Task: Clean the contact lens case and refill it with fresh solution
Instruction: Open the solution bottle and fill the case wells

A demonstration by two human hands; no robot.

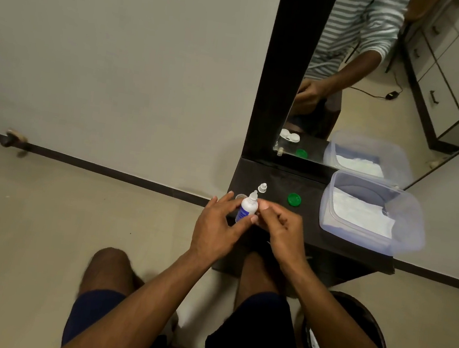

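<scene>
Though the bottle (247,209) has a blue label, the words on it are too small to read. The left hand (217,227) grips the bottle, with its thumb and fingers curled round the sides. The bottle is tilted, with its bare tip up. The right hand (279,227) is just beside it; its fingers are bent, with the thumb touching the bottle, but what it holds cannot be told. On the dark bench (310,237) stand a small clear cap (262,187), a green lid (294,199) and a box (372,213). The case shows only in the mirror (380,85).
</scene>
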